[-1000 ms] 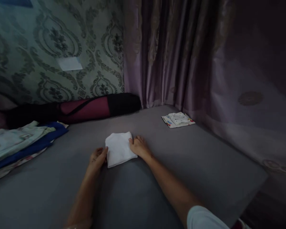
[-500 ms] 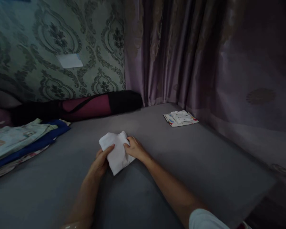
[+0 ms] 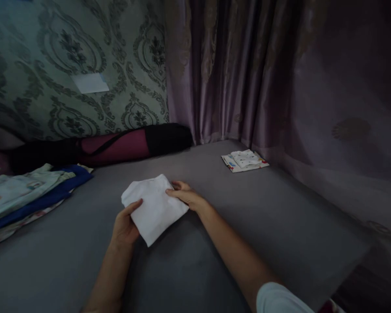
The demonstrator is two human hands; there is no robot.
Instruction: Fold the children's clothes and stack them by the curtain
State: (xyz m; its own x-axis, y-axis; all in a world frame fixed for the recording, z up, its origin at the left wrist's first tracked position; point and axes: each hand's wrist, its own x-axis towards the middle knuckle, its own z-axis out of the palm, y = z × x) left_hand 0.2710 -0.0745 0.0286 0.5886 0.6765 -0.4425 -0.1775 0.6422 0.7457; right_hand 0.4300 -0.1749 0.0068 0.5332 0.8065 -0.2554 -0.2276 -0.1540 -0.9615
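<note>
A folded white cloth [image 3: 154, 208] is held just above the grey bed surface [image 3: 215, 243], tilted with one corner pointing toward me. My left hand [image 3: 125, 226] grips its left edge, thumb on top and fingers under it. My right hand [image 3: 185, 195] pinches the cloth's right edge from the far side.
A small folded printed cloth [image 3: 244, 160] lies at the back right by the purple curtain [image 3: 247, 78]. A dark red and black bolster [image 3: 117, 145] runs along the patterned wall. Folded blue and pale fabrics [image 3: 29, 193] are stacked at the left.
The white cloth lay flat between my hands a second ago. Both hands have since gripped it, lifted it and turned it, shifting it slightly left and toward me.
</note>
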